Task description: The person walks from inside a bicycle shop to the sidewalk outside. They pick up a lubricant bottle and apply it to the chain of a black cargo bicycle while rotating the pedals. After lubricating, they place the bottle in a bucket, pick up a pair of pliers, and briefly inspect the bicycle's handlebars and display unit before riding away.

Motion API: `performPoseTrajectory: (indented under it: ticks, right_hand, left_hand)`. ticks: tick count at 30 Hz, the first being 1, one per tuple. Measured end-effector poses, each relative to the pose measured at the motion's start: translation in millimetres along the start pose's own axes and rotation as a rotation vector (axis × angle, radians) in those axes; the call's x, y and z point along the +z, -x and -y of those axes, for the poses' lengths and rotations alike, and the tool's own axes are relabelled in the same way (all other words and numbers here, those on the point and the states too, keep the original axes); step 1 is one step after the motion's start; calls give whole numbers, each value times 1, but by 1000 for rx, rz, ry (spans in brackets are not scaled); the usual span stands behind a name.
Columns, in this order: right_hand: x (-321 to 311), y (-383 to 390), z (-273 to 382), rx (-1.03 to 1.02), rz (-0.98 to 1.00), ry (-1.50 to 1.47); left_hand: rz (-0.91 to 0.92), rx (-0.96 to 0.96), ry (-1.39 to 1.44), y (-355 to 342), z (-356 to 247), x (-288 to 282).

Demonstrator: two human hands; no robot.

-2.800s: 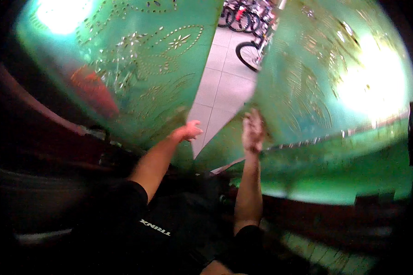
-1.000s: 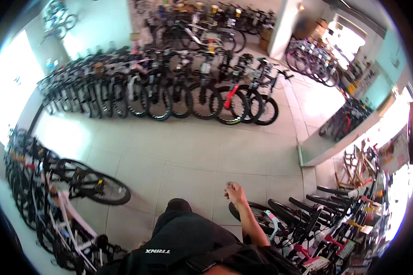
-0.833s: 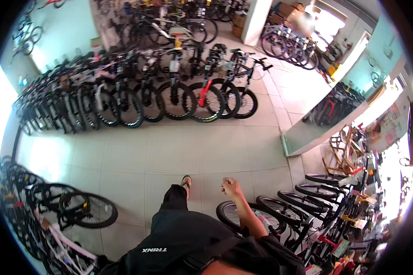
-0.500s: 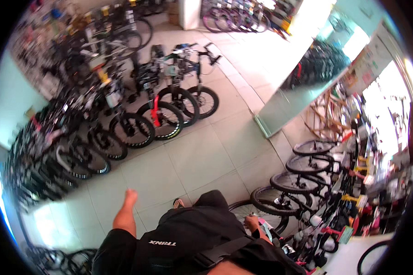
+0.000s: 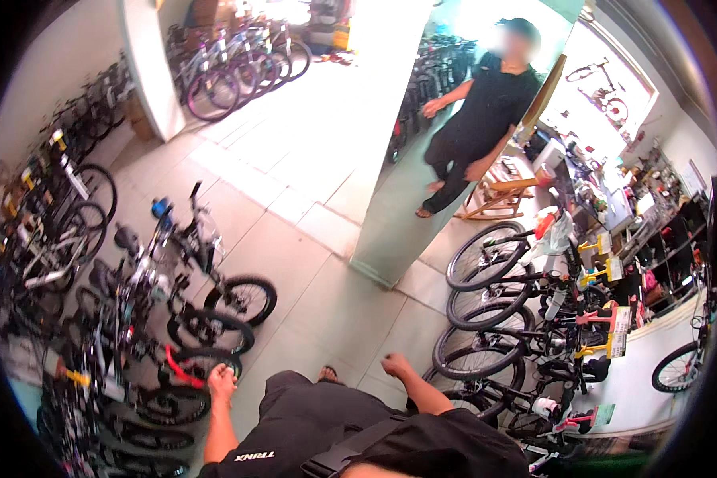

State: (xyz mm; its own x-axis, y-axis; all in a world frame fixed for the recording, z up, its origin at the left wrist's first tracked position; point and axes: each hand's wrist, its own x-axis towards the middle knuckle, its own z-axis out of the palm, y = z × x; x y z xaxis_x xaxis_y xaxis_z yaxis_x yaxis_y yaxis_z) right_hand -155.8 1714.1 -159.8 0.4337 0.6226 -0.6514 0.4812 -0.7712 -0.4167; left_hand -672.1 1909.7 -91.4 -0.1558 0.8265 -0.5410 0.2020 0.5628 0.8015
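My left hand [image 5: 221,384] is raised at the left of my body, fingers curled in, with nothing visible in it. Behind it in the view are a bicycle with a red fork [image 5: 185,368] and other dark front wheels; I cannot tell whether the hand touches any. My right hand [image 5: 396,366] hangs ahead of my right hip, fingers closed, above the tiled floor [image 5: 311,319]. Nearest to it on the right is a row of bicycle wheels [image 5: 479,373]. Both forearms are bare below dark sleeves.
Bicycles stand in rows on both sides of the tiled aisle. Ahead rises a mirrored pillar [image 5: 374,239] reflecting a person in dark clothes. Right of it are a wooden chair [image 5: 498,191] and a cluttered workbench [image 5: 605,183]. Purple-wheeled bicycles [image 5: 213,92] stand far back.
My view has turned right and come nearer the mirrored pillar, where a reflected person now shows. The left hand's fingers have curled in; the right hand has swung forward, away from the wheels.
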Motion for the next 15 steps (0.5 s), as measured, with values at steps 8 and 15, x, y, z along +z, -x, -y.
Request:
performPoseTrajectory:
  ticks: [8,15]
  right_hand:
    - [-169,-197,192,-247,-238,-139]
    - [-164,-297,131,59,-9,-100]
  left_hand:
    - [329,481,-373,-125,-170,203]
    - [647,520,-463,-270,-378,347]
